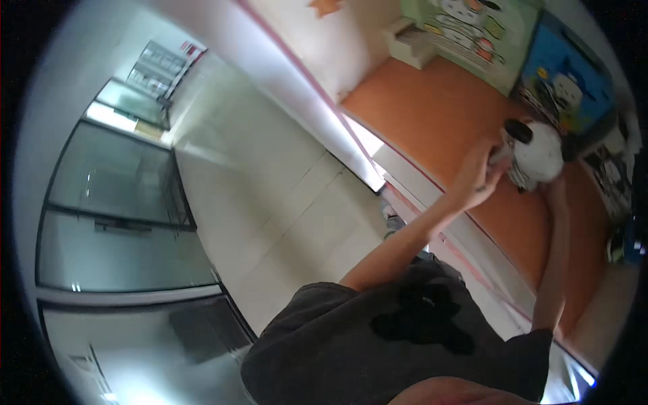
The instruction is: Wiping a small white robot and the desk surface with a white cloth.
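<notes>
White figure with black ears point(542, 152) is between your hands, over the orange bench point(439, 101); whether it rests there, you cannot tell. A green cartoon panel point(507, 47) stands behind, and a blue one point(563, 61) to its right. Your left hand point(483, 179) is grasping the figure's near-left side; your right hand point(557, 192) meets its lower right, fingers hidden, grip unclear.

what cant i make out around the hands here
All in the head view:
Right hand: fingers mostly hidden behind the black-and-white figure.
The figure's far side: turned away.
Left hand: exact finger contact blurred.
Blue-and-green thing, far right: partly lost in the dark rim.
</notes>
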Motion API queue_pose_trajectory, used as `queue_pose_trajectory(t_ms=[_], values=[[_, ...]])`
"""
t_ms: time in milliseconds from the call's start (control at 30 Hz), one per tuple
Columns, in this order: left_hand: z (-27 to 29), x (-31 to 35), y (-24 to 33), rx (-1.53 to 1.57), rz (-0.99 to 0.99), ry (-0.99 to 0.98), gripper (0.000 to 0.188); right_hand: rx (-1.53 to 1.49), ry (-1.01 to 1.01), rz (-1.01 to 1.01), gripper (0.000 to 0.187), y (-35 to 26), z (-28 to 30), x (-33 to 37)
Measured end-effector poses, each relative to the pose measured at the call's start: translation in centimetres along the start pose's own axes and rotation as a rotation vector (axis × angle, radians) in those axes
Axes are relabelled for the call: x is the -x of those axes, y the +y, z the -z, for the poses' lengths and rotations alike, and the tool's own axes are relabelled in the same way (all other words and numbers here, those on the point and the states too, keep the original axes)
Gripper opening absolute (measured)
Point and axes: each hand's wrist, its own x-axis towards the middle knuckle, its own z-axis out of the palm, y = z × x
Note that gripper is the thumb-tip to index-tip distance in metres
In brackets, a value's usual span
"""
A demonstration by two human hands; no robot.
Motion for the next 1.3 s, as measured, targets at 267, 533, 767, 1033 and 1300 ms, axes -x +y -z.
queue_pose_trajectory(t_ms=[267, 533, 767, 1033, 1300], values=[[0.8, 0.1, 0.9, 0.169, 0.059, 0.071, 0.023, -0.064, -0.137, 0.099, 0.036, 0.6, -1.6, 2.0], [0.4, -0.5, 0.6, 0.018, -0.184, 0.162, 0.026, -0.130, -0.150, 0.094, 0.035, 1.5, -2.1, 0.3], [0.5, 0.2, 0.0, -0.001, -0.090, 0.141, 0.027, -0.190, -0.140, 0.077, 0.035, 4.6, -0.2, 1.7], [0.0, 0.5, 0.2, 0.038, 0.007, 0.105, 0.025, -0.206, -0.027, 0.011, 0.034, 5.7, -0.6, -1.4], [0.3, 0.3, 0.2, 0.113, 0.180, 0.027, 0.026, -0.249, 0.083, -0.030, 0.034, 6.7, -0.5, 2.1]])
